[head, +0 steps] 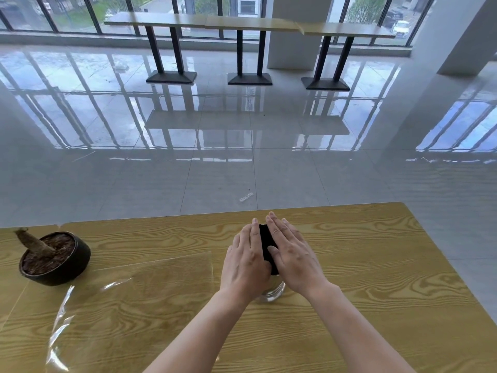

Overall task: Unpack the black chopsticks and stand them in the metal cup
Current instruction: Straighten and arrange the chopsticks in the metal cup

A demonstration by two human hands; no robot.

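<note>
A bundle of black chopsticks (pixel 266 244) stands upright in the metal cup (pixel 274 289) near the middle of the wooden table (pixel 376 265). My left hand (pixel 246 262) and my right hand (pixel 291 254) press flat against the bundle from either side, fingers straight and pointing away from me. Only the dark tops of the chopsticks show between my palms. The cup's shiny lower part shows below my wrists; its rim is hidden.
A clear plastic wrapper (pixel 129 297) lies flat on the table to the left. A dark pot (pixel 55 258) with soil and a cut stem stands at the far left. A small scrap (pixel 246 197) lies on the tiled floor beyond the table.
</note>
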